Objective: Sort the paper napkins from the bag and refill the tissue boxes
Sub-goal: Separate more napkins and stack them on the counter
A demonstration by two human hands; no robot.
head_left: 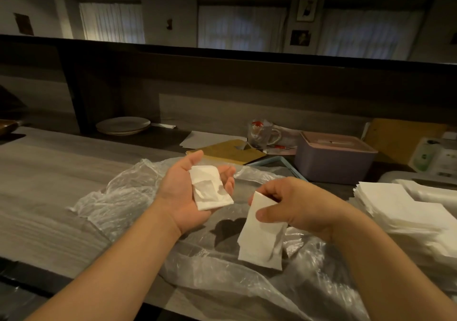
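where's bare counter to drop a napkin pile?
Bare wood left of the plastic bag, in front of the plates. Crowded on the right: napkin stack, tissue box, mug, papers. The bag covers the middle under both hands.

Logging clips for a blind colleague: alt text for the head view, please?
The left hand cradles a folded napkin on its palm, the right hand pinches another napkin, both above an opened plastic bag. A napkin stack sits right, a purple tissue box behind.

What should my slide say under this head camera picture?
Left hand cradles a folded white paper napkin; right hand pinches another white napkin above a clear plastic bag.
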